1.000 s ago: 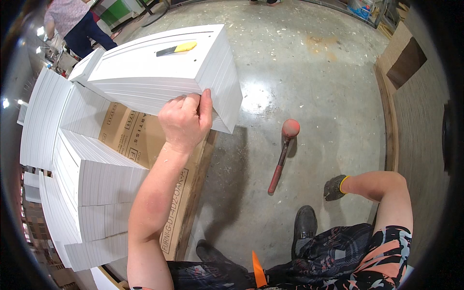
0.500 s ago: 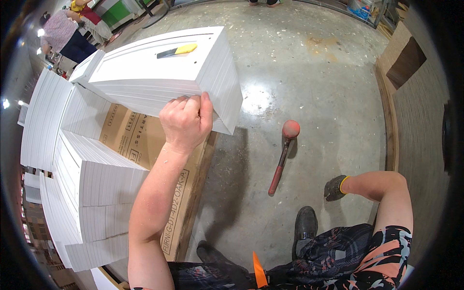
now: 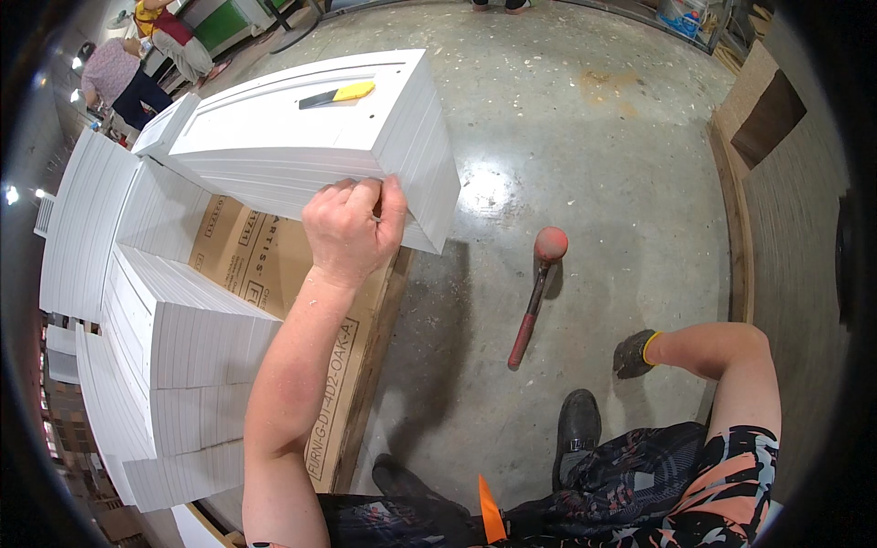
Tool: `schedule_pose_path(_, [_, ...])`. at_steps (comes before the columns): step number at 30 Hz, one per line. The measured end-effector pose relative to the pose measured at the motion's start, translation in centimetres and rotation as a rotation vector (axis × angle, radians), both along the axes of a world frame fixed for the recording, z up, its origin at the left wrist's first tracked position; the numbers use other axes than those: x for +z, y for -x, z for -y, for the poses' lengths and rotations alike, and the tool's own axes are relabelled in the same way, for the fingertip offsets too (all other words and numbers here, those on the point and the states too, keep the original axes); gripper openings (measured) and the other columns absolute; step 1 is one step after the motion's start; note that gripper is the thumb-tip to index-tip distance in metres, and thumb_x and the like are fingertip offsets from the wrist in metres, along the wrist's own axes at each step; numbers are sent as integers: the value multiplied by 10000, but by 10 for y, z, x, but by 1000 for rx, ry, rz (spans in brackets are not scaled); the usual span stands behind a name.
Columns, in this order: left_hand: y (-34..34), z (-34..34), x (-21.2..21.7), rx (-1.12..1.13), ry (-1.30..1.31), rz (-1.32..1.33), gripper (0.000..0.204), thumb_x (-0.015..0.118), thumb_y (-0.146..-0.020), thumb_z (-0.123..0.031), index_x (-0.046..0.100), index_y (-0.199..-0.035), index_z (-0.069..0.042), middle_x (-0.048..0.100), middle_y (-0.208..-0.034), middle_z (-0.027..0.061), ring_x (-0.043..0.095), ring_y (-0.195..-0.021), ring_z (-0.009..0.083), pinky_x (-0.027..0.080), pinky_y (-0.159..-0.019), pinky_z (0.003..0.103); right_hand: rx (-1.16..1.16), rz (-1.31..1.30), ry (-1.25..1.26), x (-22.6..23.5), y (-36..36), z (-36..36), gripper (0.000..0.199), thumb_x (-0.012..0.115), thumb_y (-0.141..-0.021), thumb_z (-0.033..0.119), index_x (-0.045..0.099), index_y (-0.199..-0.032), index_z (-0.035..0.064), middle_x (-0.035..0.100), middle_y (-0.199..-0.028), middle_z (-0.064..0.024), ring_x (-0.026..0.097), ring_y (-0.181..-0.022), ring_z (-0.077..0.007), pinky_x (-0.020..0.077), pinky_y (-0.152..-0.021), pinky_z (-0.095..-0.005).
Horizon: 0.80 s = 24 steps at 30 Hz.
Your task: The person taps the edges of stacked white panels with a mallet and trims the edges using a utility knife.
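My bare left hand (image 3: pixel 352 224) is closed in a fist against the near side of a tall stack of white panels (image 3: pixel 429 169), close to its right corner. Nothing sticks out of the fist, though its inner side is hidden. On the top panel lies a utility knife (image 3: pixel 337 95) with a yellow end and a dark end. Low on the right hangs my right hand (image 3: pixel 632 354), in a dark glove with a yellow cuff. Its fingers look curled, with nothing visible in them. A mallet (image 3: pixel 549 245) with a round reddish head and red grip lies on the floor between my hands.
More white panel stacks (image 3: pixel 201 342) stand at the left around a brown cardboard sheet (image 3: pixel 333 393) on a wooden base. A wooden structure (image 3: pixel 740 219) borders the right side. Two people (image 3: pixel 123 78) are at the far left. My shoes (image 3: pixel 577 425) are on the concrete floor.
The top panels and the knife have shifted very slightly to the right, along with my left fist. People at the far left have moved a little. My right hand is nearly unchanged.
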<state>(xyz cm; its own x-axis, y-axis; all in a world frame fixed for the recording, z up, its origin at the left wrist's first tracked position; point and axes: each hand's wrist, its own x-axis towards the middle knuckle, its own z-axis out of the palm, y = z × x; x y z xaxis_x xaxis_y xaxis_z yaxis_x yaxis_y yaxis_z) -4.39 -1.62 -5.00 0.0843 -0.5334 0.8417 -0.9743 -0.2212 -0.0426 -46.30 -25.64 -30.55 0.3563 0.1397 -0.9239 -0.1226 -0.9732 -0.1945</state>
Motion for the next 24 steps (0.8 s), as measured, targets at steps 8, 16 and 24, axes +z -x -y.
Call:
schedule_pose_path(8, [-3, -1, -3, 33, -28, -1, 396, 687, -861, -150, 510, -510, -105, 470, -442, 67, 483, -400, 254, 365, -409, 365, 43, -11, -1, 6, -8, -2, 424, 554, -879, 372, 712, -1174, 112, 684, -1210, -146, 626, -1149, -354, 489, -947, -458])
schedule_pose_path(16, [2, -1, 3, 114, -91, 12, 396, 692, -840, -154, 490, -504, -99, 492, -474, 75, 486, -418, 273, 367, -414, 375, 69, -51, 19, 4, -13, -3, 431, 534, -888, 373, 706, -1179, 105, 681, -1209, -154, 624, -1146, -359, 485, -956, -460])
schedule_pose_path(24, [3, 2, 16, 68, 103, -167, 401, 750, -846, -231, 511, -547, -115, 507, -474, 13, 502, -413, 177, 374, -411, 309, 78, -19, -12, -17, -3, 5, 430, 535, -885, 377, 710, -1173, 109, 684, -1209, -144, 621, -1155, -357, 480, -958, -459])
